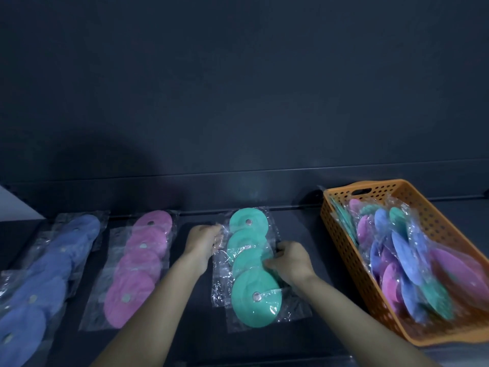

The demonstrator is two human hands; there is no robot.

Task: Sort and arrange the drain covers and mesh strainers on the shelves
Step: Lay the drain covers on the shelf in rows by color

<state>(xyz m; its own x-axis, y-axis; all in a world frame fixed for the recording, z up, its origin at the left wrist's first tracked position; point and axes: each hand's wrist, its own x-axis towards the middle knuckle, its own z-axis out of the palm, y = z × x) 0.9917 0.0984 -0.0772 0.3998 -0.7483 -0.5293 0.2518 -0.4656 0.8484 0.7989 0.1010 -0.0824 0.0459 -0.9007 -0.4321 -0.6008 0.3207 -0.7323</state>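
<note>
- You are on the straightening step. Your left hand [202,243] pinches the clear wrap at the left edge of the row of round teal drain covers in plastic sleeves [254,295], fingers curled.
- Your right hand [289,262] curls over the row's right edge and grips a middle cover.
- That row lies on the dark shelf [296,223], right of the row of round pink drain covers [132,292] and the row of round blue drain covers [39,287].
- Next, I judge, you should square the overlap and let go. Then reach for the orange perforated plastic basket [341,234], where mixed covers wait unsorted.
</note>
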